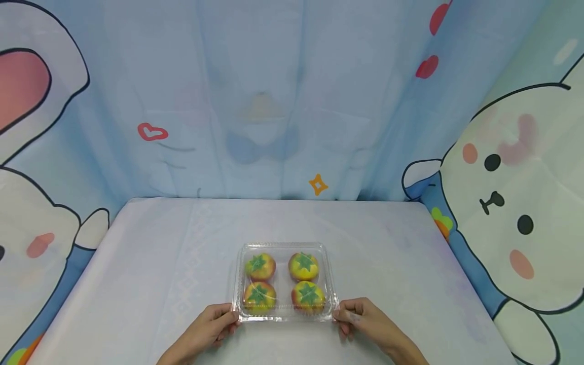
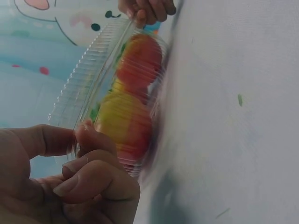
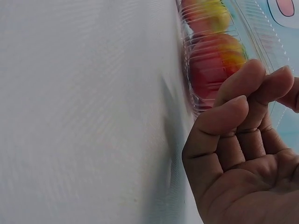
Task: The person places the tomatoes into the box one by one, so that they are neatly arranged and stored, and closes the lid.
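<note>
A clear plastic clamshell box (image 1: pixel 284 284) with its lid down stands near the front of the table. Inside are several red-and-yellow fruits with green star-shaped leaves, among them a front left fruit (image 1: pixel 259 297) and a front right fruit (image 1: pixel 308 297). My left hand (image 1: pixel 207 327) pinches the box's near left corner between thumb and index finger. At the near right corner, my right hand (image 1: pixel 371 324) pinches the rim likewise. In the left wrist view the fruit (image 2: pixel 124 123) shows through the ribbed side wall, and my curled lower fingers hang beside it.
A white cloth covers the table (image 1: pixel 191 253), whose far edge meets a light blue curtain (image 1: pixel 255 61). Cartoon rabbit prints are on the fabric at left and right, the right rabbit (image 1: pixel 547 203) close to the table's side.
</note>
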Tool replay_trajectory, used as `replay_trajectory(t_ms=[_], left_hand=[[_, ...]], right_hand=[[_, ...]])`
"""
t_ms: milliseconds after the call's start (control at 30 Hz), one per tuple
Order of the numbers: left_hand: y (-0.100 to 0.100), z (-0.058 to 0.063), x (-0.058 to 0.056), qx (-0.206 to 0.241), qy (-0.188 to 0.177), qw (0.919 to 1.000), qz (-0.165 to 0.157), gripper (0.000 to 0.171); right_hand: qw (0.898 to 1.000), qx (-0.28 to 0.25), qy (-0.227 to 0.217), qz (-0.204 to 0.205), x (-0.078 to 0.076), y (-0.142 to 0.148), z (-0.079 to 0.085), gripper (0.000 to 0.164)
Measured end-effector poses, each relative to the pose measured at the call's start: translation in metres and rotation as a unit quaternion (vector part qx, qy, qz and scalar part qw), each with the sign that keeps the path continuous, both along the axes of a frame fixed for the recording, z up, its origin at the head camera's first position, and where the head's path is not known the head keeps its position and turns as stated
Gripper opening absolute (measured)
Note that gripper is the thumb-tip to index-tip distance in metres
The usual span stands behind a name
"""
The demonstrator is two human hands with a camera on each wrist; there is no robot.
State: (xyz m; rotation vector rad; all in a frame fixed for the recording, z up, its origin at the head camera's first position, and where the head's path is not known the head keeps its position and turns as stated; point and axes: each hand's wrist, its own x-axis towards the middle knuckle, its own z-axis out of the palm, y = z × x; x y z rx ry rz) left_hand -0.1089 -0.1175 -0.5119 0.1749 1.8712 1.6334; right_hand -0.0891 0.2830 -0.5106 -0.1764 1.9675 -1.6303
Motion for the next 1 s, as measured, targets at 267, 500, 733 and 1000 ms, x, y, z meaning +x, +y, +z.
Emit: replay_trajectory(t_ms=[267,500,733,1000], left_hand=[[0.000,-0.003,-0.003,0.010,0.001,0.9999,-0.003,0.031],[-0.001,-0.001,-0.006,-0.010,-0.004,0.9999,-0.003,0.030],[-0.003,0.000,-0.007,-0.029,0.015,0.9994,-0.007,0.038],[-0.016,0.015,-0.008,-0.267,0.217,0.9328,0.109,0.029]], right_hand=[[1.000,-0.012,0.000,-0.006,-0.002,0.001,-0.002,0.043],[1.000,0.016,-0.014,-0.012,-0.004,0.002,0.000,0.049],[0.998,0.048,-0.026,-0.015,-0.005,0.005,0.001,0.049],[0.996,0.076,0.048,-0.028,-0.005,0.019,0.004,0.040]])
